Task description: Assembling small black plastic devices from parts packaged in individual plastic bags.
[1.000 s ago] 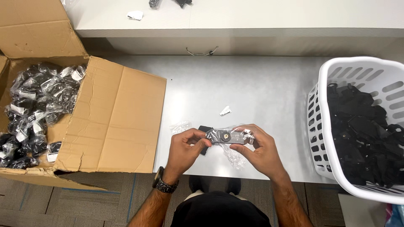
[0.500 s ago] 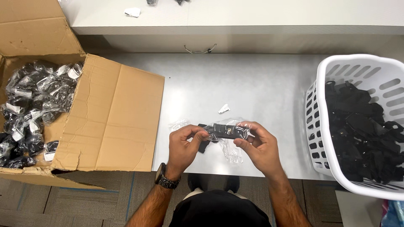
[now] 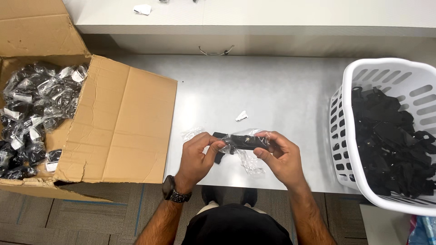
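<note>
Near bench edge: my left hand and right hand, palms inward, each grip pinched on the black part in its clear bag. Bare bench beyond; cardboard box left, white basket right.

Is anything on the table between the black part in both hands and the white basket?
Nothing visible. The black part, half in its clear bag, sits between left hand and right hand; bare table runs to the white basket.
</note>
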